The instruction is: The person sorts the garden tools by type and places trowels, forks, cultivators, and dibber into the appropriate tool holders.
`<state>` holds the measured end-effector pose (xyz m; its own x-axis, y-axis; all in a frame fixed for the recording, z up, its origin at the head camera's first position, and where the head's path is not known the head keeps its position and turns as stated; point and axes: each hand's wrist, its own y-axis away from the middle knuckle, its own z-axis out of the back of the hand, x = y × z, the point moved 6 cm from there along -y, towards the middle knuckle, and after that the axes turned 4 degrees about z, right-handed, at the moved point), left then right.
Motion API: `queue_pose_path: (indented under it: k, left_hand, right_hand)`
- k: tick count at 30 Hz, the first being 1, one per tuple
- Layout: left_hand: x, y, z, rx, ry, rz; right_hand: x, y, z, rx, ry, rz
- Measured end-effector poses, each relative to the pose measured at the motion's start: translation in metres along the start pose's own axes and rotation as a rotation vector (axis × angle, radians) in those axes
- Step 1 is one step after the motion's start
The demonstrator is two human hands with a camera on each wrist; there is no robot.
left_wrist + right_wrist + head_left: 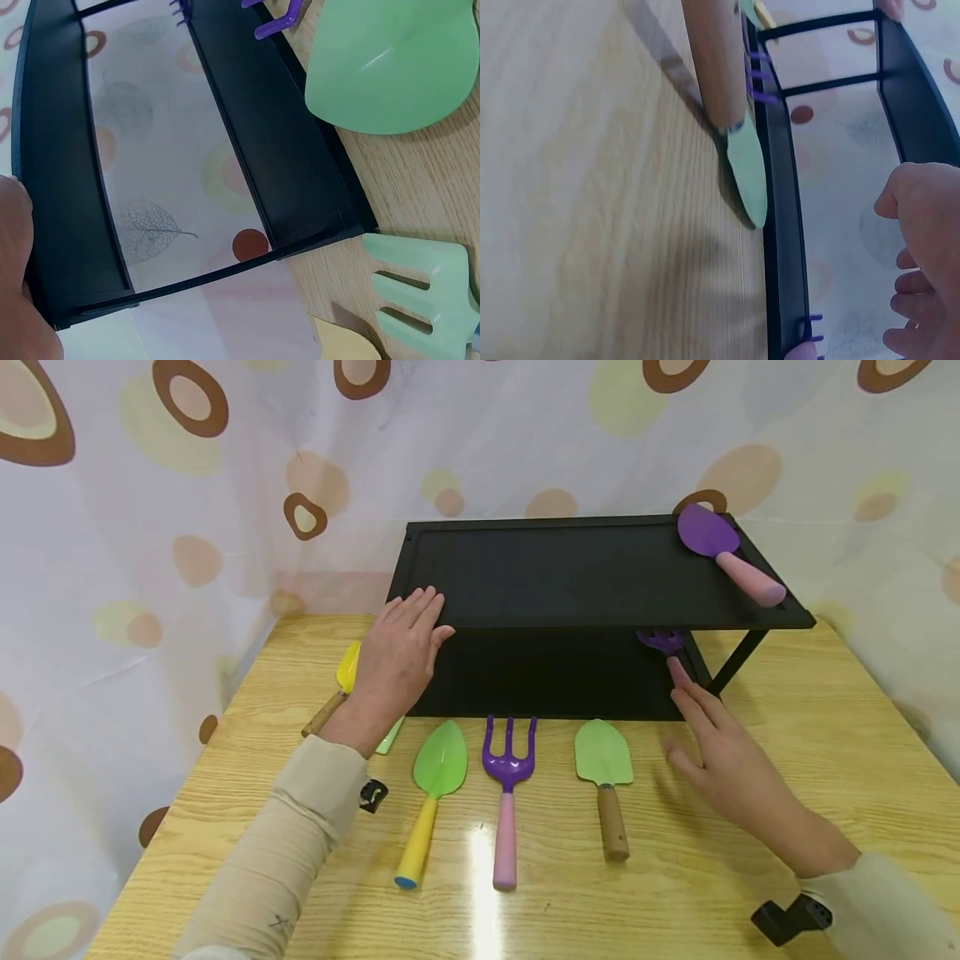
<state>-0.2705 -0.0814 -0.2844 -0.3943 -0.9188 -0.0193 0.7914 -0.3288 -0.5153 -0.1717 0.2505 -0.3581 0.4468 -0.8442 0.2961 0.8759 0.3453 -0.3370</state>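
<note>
A black two-tier rack stands on the table. My left hand rests on the left front corner of its top tier, fingers straight. At the lower tier's right end lies a purple hand fork with a pink handle. My right hand is beside that handle, fingers loosely bent; in the right wrist view a gap separates hand and fork. On the top tier's right end lies a purple trowel with a pink handle.
In front lie a green trowel with yellow handle, a purple fork, and a pale green trowel with wooden handle. A yellow trowel and a pale green fork lie left, partly hidden by my arm. A patterned curtain hangs behind.
</note>
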Motion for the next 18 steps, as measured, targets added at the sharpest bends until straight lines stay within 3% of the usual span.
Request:
queue_pose_path:
  k: [6,18]
  left_hand:
    - [0.001,0.001,-0.001,-0.004,0.005,0.001]
    - [-0.001,0.001,-0.001,0.007,0.011,0.018]
  right_hand:
    - [0.015,0.009,-0.003,0.005,-0.013,-0.011]
    - [0.038,0.032,-0.02,0.096,-0.047,-0.067]
